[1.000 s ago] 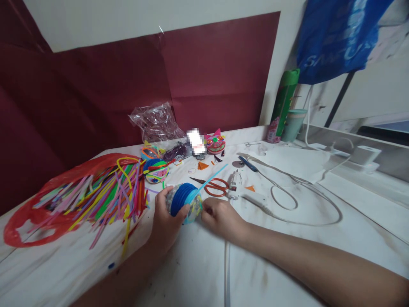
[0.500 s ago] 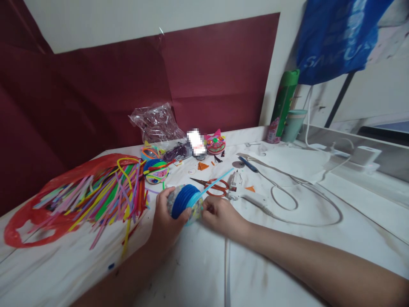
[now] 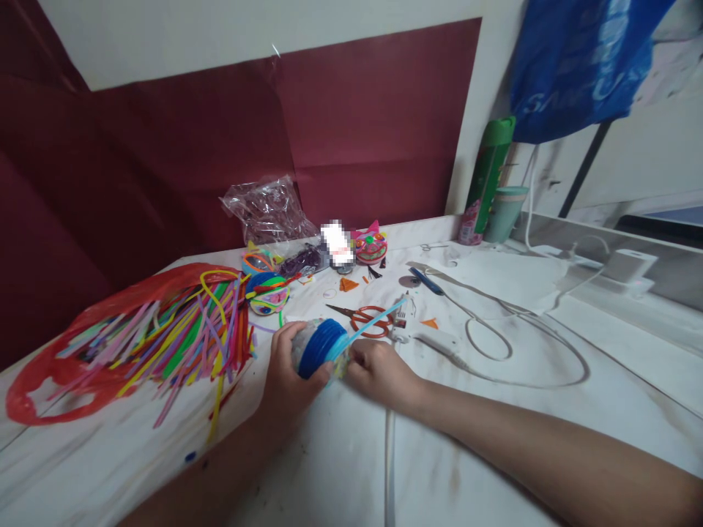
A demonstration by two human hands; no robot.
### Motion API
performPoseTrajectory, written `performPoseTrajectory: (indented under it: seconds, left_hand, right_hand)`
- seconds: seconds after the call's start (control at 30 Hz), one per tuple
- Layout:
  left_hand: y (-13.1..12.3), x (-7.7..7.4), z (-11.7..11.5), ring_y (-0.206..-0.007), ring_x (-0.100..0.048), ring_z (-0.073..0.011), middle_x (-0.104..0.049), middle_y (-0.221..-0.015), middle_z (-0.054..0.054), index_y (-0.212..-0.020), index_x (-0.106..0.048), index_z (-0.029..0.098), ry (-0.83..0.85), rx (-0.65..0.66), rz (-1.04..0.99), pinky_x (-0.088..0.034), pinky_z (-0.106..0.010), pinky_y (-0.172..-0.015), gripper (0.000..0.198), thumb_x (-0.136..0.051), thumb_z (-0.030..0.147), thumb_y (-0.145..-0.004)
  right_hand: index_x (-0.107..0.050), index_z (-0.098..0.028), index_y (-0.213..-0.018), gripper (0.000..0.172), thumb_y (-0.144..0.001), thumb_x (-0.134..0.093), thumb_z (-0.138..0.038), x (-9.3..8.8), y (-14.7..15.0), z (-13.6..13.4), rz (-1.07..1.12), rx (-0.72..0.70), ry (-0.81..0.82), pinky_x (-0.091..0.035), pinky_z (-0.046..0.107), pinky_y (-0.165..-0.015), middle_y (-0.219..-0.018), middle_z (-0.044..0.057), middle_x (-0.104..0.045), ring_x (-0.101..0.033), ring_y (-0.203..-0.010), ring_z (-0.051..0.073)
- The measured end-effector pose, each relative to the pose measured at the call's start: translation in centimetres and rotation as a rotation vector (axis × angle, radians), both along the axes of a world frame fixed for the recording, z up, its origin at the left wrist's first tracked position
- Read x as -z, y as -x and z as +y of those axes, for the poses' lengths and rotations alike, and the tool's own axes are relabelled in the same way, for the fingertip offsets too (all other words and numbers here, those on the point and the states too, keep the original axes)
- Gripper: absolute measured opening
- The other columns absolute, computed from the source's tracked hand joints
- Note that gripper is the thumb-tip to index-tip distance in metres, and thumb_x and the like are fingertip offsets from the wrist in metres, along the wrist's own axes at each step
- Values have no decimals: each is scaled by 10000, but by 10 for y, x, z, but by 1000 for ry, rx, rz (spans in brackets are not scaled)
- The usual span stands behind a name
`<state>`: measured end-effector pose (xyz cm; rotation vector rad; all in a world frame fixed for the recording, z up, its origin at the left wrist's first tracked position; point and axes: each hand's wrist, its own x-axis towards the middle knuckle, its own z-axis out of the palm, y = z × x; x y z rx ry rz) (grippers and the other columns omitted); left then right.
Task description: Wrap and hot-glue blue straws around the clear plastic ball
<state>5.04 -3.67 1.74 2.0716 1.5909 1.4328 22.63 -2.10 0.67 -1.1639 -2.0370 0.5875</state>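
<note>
My left hand [image 3: 283, 373] is wrapped round the left side of a ball [image 3: 323, 347] wound with dark blue pipe cleaner, thumb across its front. Its far left part is pale and speckled, and a light blue band runs beside the dark blue. From that band a light blue pipe cleaner [image 3: 373, 320] sticks out up and to the right as a loose end. My right hand [image 3: 378, 366] is closed against the ball's right side, fingers curled in. What those fingers pinch is hidden. Orange-handled scissors [image 3: 369, 319] lie just behind the ball.
Many coloured pipe cleaners [image 3: 181, 337] lie on a red plastic bag [image 3: 38, 410] at left. A glue gun [image 3: 436, 339] and a blue-handled tool [image 3: 427, 281] with cords lie at right. Decorated balls [image 3: 269, 293], a clear bag [image 3: 269, 212] and a pink eared ball [image 3: 370, 245] stand behind.
The ball has turned slightly in my hands and shifted a little right. The loose light blue end has swung a bit lower and to the right. Both hands keep their grip.
</note>
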Motion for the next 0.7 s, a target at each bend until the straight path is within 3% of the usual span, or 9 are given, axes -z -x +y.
performPoseTrajectory:
  seconds: [0.7]
  left_hand:
    - [9,-3,7,-1062,-524,-273,-532,-1124,-86,-1148,-465,195,228,118,-320,-421,-390,-892,606,-682,385,-615]
  right_hand:
    - [-410,-190,-550,146,-681,-451,-141,-4,-3,2,257,-116,104,-268,188,-457,-518,-54,-390,-343,-496,79]
